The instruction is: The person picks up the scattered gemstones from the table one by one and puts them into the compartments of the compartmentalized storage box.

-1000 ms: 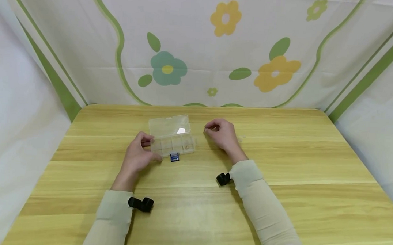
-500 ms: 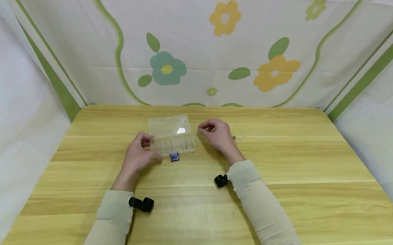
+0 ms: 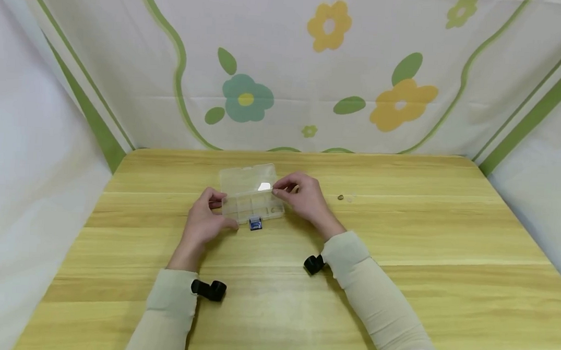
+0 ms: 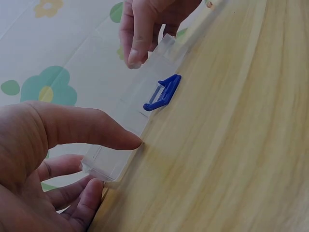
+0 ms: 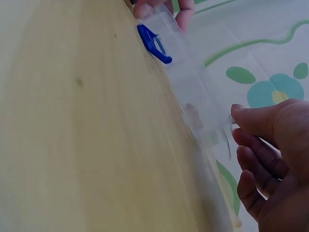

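The clear divided box (image 3: 245,207) sits on the wooden table (image 3: 265,310), lid (image 3: 245,179) thrown back at twelve, blue latch (image 3: 256,224) at six, a small brown thing (image 3: 274,210) in its right-end compartment! The left hand (image 3: 203,223) grips it at eight, thumb and fingers clamped on the end. At two, the right hand (image 3: 304,197) brings thumb and forefinger together by the corner; whether they pinch anything, you can't tell. That hand stands between the box and a brown piece (image 3: 340,197), near three, with clear bits (image 3: 350,198) beside it. Flowered cloth (image 3: 294,66) hangs at twelve.
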`<act>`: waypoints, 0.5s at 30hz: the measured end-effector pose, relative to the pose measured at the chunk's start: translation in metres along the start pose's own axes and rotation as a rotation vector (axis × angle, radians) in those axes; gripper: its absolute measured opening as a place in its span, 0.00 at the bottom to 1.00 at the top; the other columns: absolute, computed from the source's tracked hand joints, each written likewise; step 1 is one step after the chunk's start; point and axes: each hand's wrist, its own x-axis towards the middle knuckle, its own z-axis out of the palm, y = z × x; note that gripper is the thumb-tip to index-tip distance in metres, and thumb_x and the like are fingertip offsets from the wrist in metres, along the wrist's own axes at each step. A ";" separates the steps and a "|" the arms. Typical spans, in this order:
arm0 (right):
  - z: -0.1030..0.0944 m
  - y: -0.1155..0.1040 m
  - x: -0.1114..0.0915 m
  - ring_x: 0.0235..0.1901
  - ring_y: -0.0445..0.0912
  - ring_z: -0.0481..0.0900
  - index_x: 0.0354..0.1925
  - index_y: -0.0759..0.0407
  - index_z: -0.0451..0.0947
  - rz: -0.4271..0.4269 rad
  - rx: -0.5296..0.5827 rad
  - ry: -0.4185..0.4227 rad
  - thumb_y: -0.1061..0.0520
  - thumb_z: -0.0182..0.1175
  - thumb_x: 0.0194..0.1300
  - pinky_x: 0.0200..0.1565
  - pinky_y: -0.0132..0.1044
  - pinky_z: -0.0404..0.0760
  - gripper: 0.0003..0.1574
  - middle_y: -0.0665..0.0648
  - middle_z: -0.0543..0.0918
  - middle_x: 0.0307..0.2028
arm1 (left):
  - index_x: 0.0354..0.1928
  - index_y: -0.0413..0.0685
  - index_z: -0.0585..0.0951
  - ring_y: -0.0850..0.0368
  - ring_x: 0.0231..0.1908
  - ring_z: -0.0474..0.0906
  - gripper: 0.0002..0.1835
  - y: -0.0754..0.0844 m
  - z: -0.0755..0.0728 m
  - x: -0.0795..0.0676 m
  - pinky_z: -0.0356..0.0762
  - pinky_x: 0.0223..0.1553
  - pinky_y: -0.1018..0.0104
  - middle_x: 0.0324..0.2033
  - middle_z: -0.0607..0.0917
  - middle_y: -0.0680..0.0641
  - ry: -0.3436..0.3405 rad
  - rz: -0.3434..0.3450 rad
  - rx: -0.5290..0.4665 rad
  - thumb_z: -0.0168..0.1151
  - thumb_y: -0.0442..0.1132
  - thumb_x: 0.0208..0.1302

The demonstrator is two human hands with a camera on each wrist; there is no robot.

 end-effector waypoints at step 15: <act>0.014 -0.006 -0.001 0.44 0.51 0.83 0.42 0.53 0.93 -0.054 -0.033 0.011 0.56 0.74 0.69 0.49 0.42 0.80 0.04 0.55 0.91 0.42 | 0.67 0.42 0.74 0.38 0.65 0.75 0.42 0.000 0.003 0.003 0.76 0.68 0.44 0.67 0.76 0.37 0.017 0.004 -0.003 0.78 0.24 0.45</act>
